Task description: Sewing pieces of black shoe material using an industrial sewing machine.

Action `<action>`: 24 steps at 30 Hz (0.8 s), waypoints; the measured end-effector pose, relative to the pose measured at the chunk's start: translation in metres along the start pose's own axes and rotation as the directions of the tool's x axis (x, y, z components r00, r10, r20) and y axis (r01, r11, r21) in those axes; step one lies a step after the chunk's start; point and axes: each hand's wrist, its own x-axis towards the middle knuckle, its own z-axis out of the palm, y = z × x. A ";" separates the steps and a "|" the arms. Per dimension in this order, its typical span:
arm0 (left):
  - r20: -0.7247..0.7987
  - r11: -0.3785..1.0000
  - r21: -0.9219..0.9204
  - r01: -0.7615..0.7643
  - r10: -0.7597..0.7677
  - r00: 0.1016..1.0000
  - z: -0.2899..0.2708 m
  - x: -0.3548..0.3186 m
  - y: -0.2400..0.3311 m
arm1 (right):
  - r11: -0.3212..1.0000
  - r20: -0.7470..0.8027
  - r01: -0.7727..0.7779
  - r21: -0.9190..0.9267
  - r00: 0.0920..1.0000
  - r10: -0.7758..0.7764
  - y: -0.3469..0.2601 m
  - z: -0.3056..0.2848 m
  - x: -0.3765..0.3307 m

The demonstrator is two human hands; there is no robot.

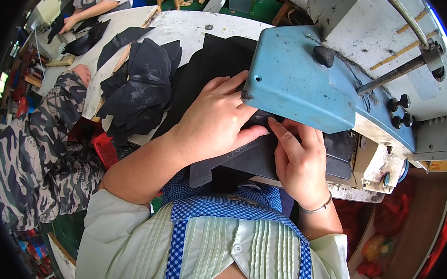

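Black sheet pieces, like leather or cloth, lie layered on the white worktable under my arms. My left hand rests on them with its fingers stretched out, some reaching beside the machine's blue cover. Close by, my right hand is closed with curled fingers at the edge of a black piece, just below the cover. The blue machine head overhangs both hands and hides the spot beneath it, along with some fingertips. A bracelet circles my right wrist.
A pile of cut black pieces lies left on the table. One person in camouflage sits at the left; another handles black pieces at the far left. Metal rods and black knobs are on the machine's right. Red bags fill a lower shelf.
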 end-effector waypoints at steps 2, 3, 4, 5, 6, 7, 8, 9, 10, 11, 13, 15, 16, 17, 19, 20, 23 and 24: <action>-0.006 1.000 -0.012 0.003 -0.003 1.000 0.001 0.001 -0.002 | 1.000 0.003 -0.001 0.004 1.000 0.001 0.001 0.000 0.000; 0.004 1.000 -0.006 0.008 -0.008 1.000 0.000 0.001 -0.003 | 1.000 0.006 -0.001 0.008 1.000 0.001 0.001 0.000 0.000; 0.014 1.000 0.000 0.014 -0.014 1.000 0.000 0.002 -0.004 | 1.000 0.007 -0.005 0.007 1.000 0.005 0.001 0.000 0.000; 0.015 1.000 -0.003 0.013 -0.013 1.000 0.000 0.002 -0.005 | 1.000 0.012 -0.009 0.008 1.000 0.008 0.000 0.000 0.000; 0.019 1.000 -0.008 0.016 -0.016 1.000 -0.001 0.004 -0.005 | 1.000 0.017 -0.013 0.008 1.000 0.013 0.000 0.000 0.000; 0.022 1.000 -0.013 0.019 -0.019 1.000 -0.001 0.005 -0.006 | 1.000 0.019 -0.016 0.007 1.000 0.016 0.000 0.000 0.000; 0.023 1.000 -0.014 0.021 -0.020 1.000 -0.001 0.005 -0.007 | 1.000 0.011 -0.010 0.010 1.000 0.010 0.000 0.000 0.001; 0.018 1.000 -0.018 0.015 -0.015 1.000 -0.002 0.006 -0.008 | 1.000 0.003 -0.004 0.012 1.000 0.004 0.001 0.000 0.001; 0.013 1.000 -0.023 0.009 -0.009 1.000 -0.002 0.007 -0.010 | 1.000 0.005 -0.004 0.013 1.000 0.004 0.001 0.000 0.001; 0.014 1.000 -0.025 0.010 -0.010 1.000 -0.001 0.007 -0.012 | 1.000 0.004 -0.009 0.009 1.000 0.009 0.001 0.001 0.001; 0.032 1.000 -0.029 0.009 -0.008 0.999 0.000 0.009 -0.017 | 1.000 0.005 -0.014 0.004 1.000 0.014 0.000 0.000 0.001; 0.023 0.999 -0.042 0.011 -0.010 1.000 0.000 0.012 -0.020 | 1.000 0.006 -0.014 0.007 1.000 0.014 0.001 0.001 0.001; 0.014 0.998 -0.055 0.013 -0.012 1.000 0.000 0.013 -0.021 | 1.000 0.007 -0.013 0.008 1.000 0.013 0.001 0.001 0.001; 0.014 0.998 -0.055 0.015 -0.015 1.000 0.000 0.013 -0.022 | 1.000 0.002 -0.012 0.009 1.000 0.012 0.001 0.001 0.001; 0.018 0.999 -0.037 0.004 -0.003 1.000 -0.002 0.015 -0.023 | 1.000 -0.002 -0.010 0.011 1.000 0.010 0.001 0.001 0.001; 0.017 0.999 -0.039 0.003 -0.003 1.000 -0.002 0.017 -0.024 | 1.000 -0.007 -0.014 0.017 1.000 0.014 0.001 -0.001 0.000; 0.020 0.997 -0.077 0.010 -0.009 1.000 -0.003 0.023 -0.033 | 1.000 -0.028 -0.021 0.016 0.999 0.021 0.000 -0.002 -0.001; 0.005 0.997 -0.077 0.028 -0.027 1.000 -0.003 0.024 -0.037 | 1.000 -0.044 -0.023 0.012 0.999 0.023 -0.001 -0.002 -0.001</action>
